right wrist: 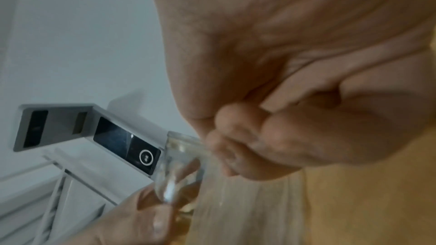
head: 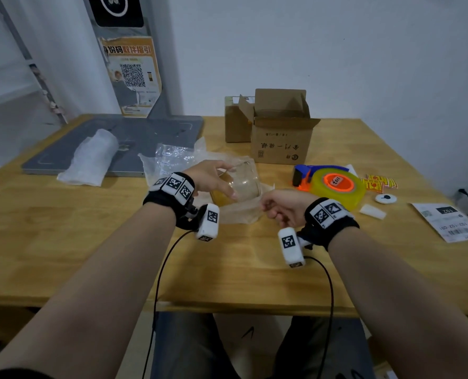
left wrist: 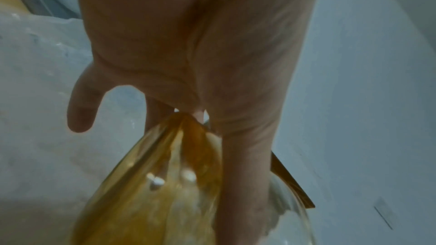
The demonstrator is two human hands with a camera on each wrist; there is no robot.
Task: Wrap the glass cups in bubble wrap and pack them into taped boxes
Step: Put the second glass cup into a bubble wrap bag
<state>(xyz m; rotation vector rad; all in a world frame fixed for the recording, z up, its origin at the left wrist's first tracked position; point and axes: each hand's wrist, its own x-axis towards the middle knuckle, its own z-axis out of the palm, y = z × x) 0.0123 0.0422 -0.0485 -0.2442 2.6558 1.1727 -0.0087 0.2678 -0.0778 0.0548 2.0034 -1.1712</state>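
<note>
Flanking glass cup [head: 238,184]: open box [head: 282,140], tape dispenser [head: 334,184].

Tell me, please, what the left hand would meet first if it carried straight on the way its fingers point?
The left hand already grips the clear glass cup; beyond it, probably the open brown cardboard box, though depth is unclear.

parcel-packing room: boxes [head: 282,132], tape dispenser [head: 328,184]

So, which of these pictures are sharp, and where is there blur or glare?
Head view: fairly sharp at the orange-cored tape roll, soft and curved toward the edges. Left wrist view: dim, the clear amber-tinted glass cup smeared, with small white glints. Right wrist view: right hand close and blurred, a bright glint on the glass.
</note>
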